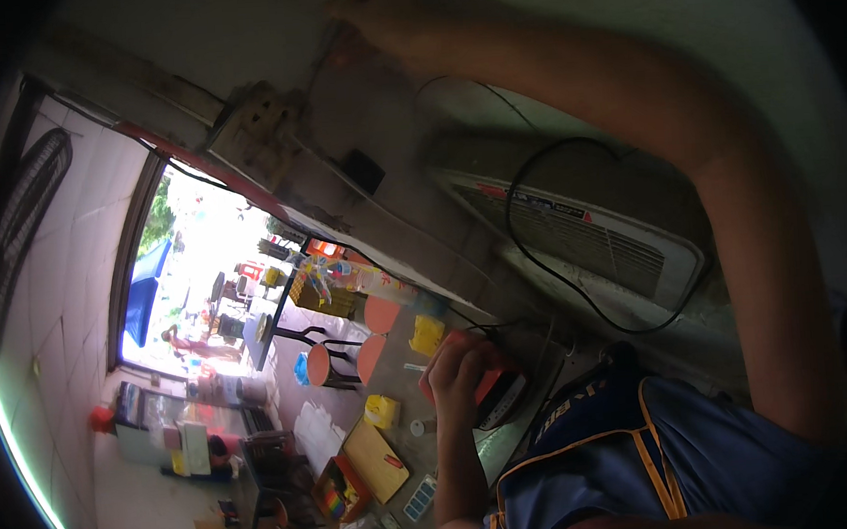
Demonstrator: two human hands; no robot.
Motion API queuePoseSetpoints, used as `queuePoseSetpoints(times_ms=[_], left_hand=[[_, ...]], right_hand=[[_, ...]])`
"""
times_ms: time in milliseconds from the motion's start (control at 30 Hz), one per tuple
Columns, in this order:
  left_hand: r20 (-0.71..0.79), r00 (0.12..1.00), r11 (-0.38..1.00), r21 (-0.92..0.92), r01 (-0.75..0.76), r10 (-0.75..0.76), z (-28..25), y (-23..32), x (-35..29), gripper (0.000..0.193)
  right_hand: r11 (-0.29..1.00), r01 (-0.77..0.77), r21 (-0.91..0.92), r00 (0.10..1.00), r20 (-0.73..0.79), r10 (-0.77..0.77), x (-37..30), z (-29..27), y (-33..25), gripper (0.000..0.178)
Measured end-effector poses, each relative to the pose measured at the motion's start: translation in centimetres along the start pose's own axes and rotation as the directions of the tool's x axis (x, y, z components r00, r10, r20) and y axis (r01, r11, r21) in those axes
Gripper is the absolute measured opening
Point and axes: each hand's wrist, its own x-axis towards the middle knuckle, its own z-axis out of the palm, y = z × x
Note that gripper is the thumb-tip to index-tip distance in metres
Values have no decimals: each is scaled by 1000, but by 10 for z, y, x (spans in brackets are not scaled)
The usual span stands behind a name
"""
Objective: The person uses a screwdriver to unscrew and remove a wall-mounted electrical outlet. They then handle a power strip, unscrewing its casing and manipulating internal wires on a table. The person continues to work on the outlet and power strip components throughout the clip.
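My right arm reaches up across the top of the picture, with my right hand (pixel 379 20) held close to the dim wall. Its fingers are dark and blurred, so I cannot tell if they hold anything. A blurred reddish patch (pixel 350 54) shows just below it. Lower down, my left hand (pixel 457 371) has its fingers curled over the top of a red and black box-like thing (pixel 499 396). Between my two arms is a white louvred appliance (pixel 597 239), a loop of black cable (pixel 518 249) hanging in front of it.
A small black block (pixel 363 171) and a brownish fixture (pixel 264 119) sit along the wall. Yellow packs (pixel 382 411), an open wooden box (pixel 377 461) and a blue-and-white tray (pixel 420 497) lie on the grey table (pixel 400 363). Round stools (pixel 331 365) stand beyond, towards a bright doorway.
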Motion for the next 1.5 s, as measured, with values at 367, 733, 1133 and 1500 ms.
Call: queuePoseSetpoints(times_ms=[367,733,1133,1500], left_hand=[[-56,511,310,849,-428,858,-6,163,92,55],[10,314,122,910,-397,950,14,231,207,98],[-166,299,304,806,-508,940,41,245,203,92],[-192,263,302,820,-487,946,43,248,201,90]], right_hand=[[999,21,42,1000,12,-22,-3,1,-1,43],[983,142,117,990,-23,-140,26,10,31,43],[972,66,224,995,-91,-46,26,15,17,39],[986,78,149,995,-67,-69,17,12,12,38]])
